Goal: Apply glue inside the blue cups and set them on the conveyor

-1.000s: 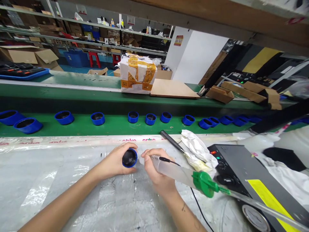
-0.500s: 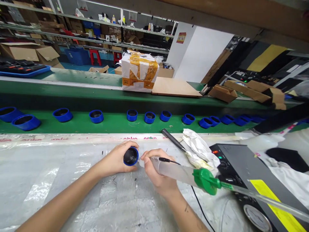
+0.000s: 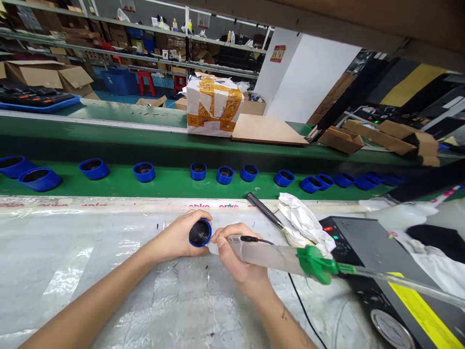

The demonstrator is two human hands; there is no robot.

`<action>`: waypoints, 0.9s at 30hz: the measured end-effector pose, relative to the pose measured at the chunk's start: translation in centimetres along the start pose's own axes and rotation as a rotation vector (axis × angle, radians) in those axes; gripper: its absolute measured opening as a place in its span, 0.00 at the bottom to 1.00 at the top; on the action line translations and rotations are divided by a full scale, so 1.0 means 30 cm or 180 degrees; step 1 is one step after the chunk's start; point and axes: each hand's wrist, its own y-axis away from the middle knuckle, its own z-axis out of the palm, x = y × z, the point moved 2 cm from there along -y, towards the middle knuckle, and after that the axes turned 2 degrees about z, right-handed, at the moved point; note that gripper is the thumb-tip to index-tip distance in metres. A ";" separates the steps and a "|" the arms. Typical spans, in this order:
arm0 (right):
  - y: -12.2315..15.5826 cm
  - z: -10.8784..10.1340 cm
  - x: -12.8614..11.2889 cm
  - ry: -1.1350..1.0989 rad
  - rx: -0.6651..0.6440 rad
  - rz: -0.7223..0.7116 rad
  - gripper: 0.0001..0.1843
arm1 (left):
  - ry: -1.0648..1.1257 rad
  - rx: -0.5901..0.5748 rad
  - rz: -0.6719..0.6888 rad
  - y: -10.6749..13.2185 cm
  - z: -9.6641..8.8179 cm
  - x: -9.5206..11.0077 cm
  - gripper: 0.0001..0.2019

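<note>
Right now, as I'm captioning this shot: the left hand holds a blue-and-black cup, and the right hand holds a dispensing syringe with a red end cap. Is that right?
Not quite: the end cap is green, not red, as the head view shows. The left hand does hold a blue-and-black cup, and the right hand a dispensing syringe.

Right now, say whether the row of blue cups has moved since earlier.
Yes: the row of blue cups has shifted slightly left against the taped box.
</note>
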 end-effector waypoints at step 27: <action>-0.005 0.044 -0.006 -0.0055 -0.0022 -0.0110 0.02 | 0.0070 -0.0120 0.0032 -0.002 -0.012 0.015 0.24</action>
